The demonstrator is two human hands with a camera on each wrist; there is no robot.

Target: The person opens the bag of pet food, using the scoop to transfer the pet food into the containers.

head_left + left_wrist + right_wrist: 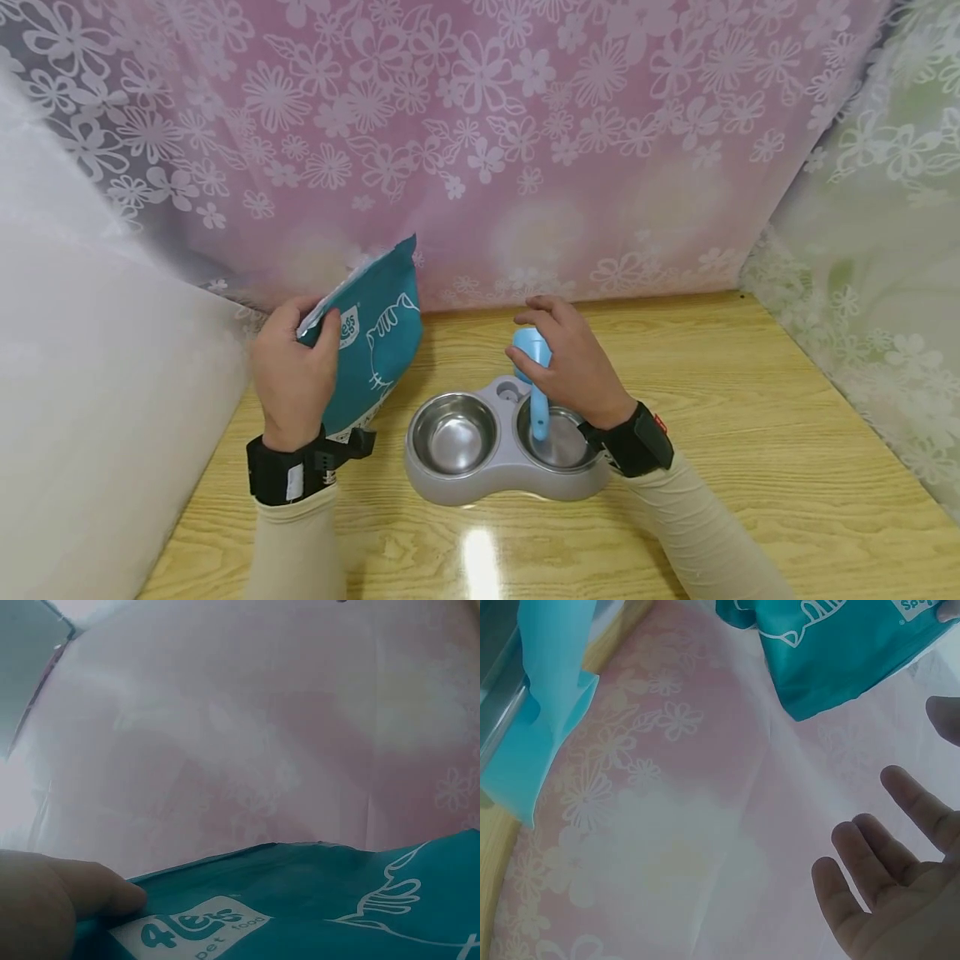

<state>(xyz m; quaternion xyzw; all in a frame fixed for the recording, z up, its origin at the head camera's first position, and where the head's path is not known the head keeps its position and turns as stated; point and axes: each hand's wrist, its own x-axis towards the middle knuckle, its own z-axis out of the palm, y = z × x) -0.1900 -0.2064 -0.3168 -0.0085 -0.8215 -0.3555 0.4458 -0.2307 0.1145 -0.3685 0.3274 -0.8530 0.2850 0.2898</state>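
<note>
My left hand [294,375] grips a teal pet food bag [386,333] by its top edge, thumb across the printed front. The bag is tilted, its upper edge slanting up to the right; the left wrist view shows the lettered label [196,930] beside a fingertip. A light blue scoop [539,408] lies at the right bowl, its cup at the back and its handle over the steel dish. Over the scoop hovers my right hand [581,362]. In the right wrist view its fingers [859,855] are spread and hold nothing, apart from the scoop [551,690].
A grey double feeder [517,479] with a left steel bowl [453,437] and a right steel bowl [564,446] stands on the wooden table [765,467]. A pink flowered curtain [480,158] hangs behind, with a white wall covering [112,375] at the left.
</note>
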